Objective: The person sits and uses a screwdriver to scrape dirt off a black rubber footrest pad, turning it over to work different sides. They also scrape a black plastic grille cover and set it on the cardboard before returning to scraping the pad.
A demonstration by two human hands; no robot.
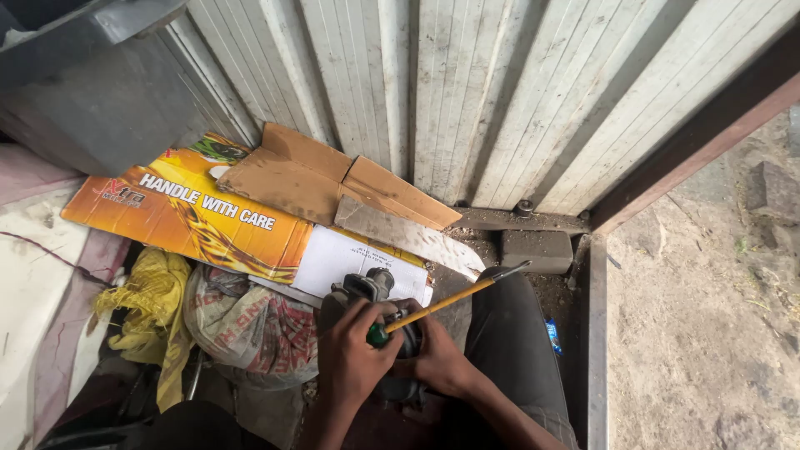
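A dark metal part [379, 312] sits on the person's lap, gripped from the right by the right hand [437, 358]. The left hand [350, 358] clasps a screwdriver [442, 306] against it. Good practice: brace the part firmly. Behind the part lie a flattened box [192, 212] and a yellow cloth [150, 300].

Soft daylight from the right, dim shadowed lower left, sharp centre, slight wide-angle bending at edges
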